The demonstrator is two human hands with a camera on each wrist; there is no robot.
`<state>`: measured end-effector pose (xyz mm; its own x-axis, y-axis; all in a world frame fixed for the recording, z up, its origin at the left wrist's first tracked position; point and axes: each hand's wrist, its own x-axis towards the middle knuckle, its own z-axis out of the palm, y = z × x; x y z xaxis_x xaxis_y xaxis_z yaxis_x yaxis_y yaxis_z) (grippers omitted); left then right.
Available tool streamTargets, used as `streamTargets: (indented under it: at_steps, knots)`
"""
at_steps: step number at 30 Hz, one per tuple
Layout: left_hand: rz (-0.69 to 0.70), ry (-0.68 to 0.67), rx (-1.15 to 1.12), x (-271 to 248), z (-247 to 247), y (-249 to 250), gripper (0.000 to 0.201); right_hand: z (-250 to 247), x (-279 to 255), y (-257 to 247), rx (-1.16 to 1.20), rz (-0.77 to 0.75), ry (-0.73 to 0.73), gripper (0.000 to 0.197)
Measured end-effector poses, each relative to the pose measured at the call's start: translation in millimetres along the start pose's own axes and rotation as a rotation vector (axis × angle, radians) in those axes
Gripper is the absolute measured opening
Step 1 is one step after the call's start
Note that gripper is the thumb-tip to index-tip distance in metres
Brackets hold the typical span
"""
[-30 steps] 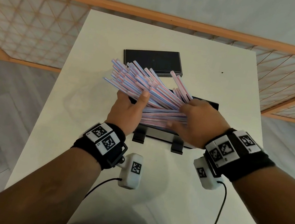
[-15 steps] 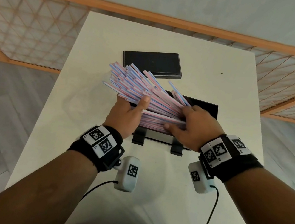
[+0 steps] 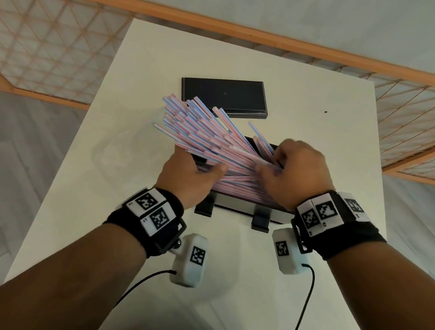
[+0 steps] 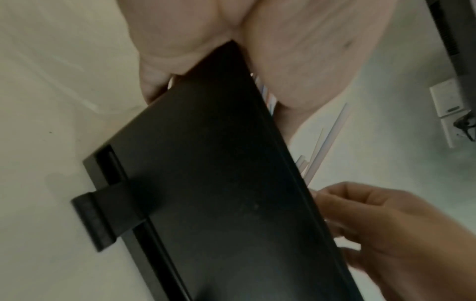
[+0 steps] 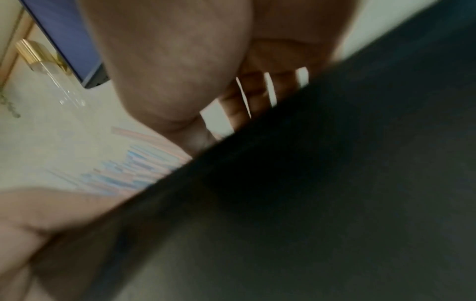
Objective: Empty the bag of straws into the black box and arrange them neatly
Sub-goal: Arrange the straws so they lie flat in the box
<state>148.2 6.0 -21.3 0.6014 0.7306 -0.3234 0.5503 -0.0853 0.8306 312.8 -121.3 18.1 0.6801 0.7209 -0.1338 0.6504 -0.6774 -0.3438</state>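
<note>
A thick bundle of pink-and-blue striped straws (image 3: pixel 204 136) fans out up and to the left from the open black box (image 3: pixel 243 208) at the table's middle. My left hand (image 3: pixel 203 171) holds the bundle at the box's left end, thumb on top. At the straws' right ends, my right hand (image 3: pixel 274 163) curls its fingers around them. In the left wrist view the box's outer wall (image 4: pixel 206 183) fills the frame, with a few straws (image 4: pixel 324 142) above its rim. The right wrist view is blurred: box wall (image 5: pixel 309 203) and straws (image 5: pixel 134 169).
The box's black lid (image 3: pixel 224 94) lies flat behind the box. A clear empty plastic bag (image 3: pixel 116 153) lies on the white table (image 3: pixel 247 286) left of the box. A wooden lattice rail (image 3: pixel 56 49) runs behind and beside the table.
The fanned bundle has sunk a little toward the box. My right hand has shifted up onto the straws' right ends and curled its fingers there; the left hand has barely moved.
</note>
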Motion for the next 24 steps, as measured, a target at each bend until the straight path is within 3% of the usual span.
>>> streamTargets:
  at_steps: [4,6,10,19,24]
  knots:
    - [0.013,0.042,0.035,2,3,-4,0.054,-4,9,-8,-0.311,-0.024,0.001,0.071]
    - [0.013,0.047,0.035,2,3,-4,0.057,-2,13,-12,-0.416,-0.045,-0.027,0.063]
    - [0.025,0.044,0.027,1,2,-3,0.056,2,19,-17,-0.305,-0.084,0.02,0.032]
    - [0.071,0.001,-0.089,3,0,-3,0.055,12,27,-14,0.023,-0.105,0.04,0.024]
    - [0.037,-0.02,-0.158,2,-4,-2,0.063,6,21,-19,0.177,-0.224,0.101,0.015]
